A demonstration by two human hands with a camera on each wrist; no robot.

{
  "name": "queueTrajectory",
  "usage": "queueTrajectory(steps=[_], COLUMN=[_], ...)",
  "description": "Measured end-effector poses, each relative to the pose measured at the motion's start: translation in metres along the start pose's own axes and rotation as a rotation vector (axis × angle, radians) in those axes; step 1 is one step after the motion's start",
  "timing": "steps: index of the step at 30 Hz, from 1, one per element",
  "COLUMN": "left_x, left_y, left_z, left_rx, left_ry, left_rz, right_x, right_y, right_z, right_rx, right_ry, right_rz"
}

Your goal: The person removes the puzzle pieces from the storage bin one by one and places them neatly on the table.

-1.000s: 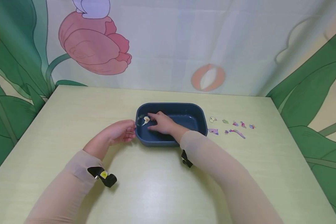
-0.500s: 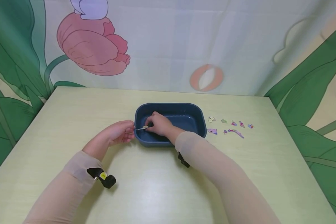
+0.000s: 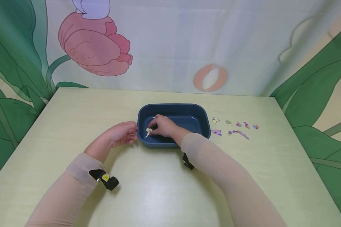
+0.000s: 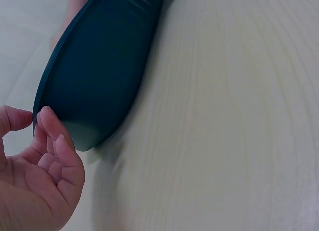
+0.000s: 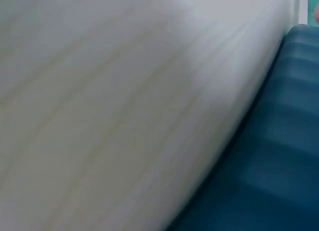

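A dark blue rectangular bin (image 3: 193,123) stands on the table. My left hand (image 3: 121,134) pinches its left rim between thumb and fingers, as the left wrist view shows with the hand (image 4: 47,176) at the edge of the bin (image 4: 94,76). Inside the bin's left part, my right hand (image 3: 164,126) pinches a small pale yellow-white flat cutout (image 3: 148,130) with a thin tail between thumb and finger. In the right wrist view the bin's ribbed outer wall (image 5: 249,176) fills the lower right, and only a sliver of skin appears at the upper right edge.
Several small flat cutouts lie right of the bin: a white one (image 3: 215,120), a green one (image 3: 228,122), a purple one (image 3: 216,132), a long purple strip (image 3: 241,135) and other small colourful ones (image 3: 246,125). A printed curtain (image 3: 164,47) hangs behind the table (image 3: 147,195).
The right fingers, spread in the bin earlier, have closed on the pale cutout. It was edge-on half a second ago and now shows its face. The left hand stays at the rim.
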State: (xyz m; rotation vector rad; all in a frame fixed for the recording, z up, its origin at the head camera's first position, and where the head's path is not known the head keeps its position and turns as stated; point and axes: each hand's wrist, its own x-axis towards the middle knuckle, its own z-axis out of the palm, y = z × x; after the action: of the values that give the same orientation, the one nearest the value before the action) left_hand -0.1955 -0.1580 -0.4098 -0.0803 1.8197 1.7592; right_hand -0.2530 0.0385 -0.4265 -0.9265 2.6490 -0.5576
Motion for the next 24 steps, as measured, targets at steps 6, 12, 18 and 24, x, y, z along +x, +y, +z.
queueTrajectory(steps=[6,12,18,24], left_x=[0.000,-0.001,0.000,-0.001], left_y=[0.000,0.001,0.000,0.001], left_z=[0.001,0.000,-0.001,0.001], left_rx=[0.008,0.012,0.018,0.015], left_ry=[0.001,-0.004,-0.013,-0.034], left_rz=[0.001,0.003,0.011,0.017], right_x=[0.000,-0.001,-0.004,-0.009], right_y=[-0.002,-0.002,0.002,0.011], right_z=[-0.001,-0.002,-0.005,-0.008], right_rx=[-0.086,-0.120,-0.149,-0.033], right_ry=[-0.002,0.005,0.037,-0.070], right_rz=[0.021,0.037,0.012,-0.104])
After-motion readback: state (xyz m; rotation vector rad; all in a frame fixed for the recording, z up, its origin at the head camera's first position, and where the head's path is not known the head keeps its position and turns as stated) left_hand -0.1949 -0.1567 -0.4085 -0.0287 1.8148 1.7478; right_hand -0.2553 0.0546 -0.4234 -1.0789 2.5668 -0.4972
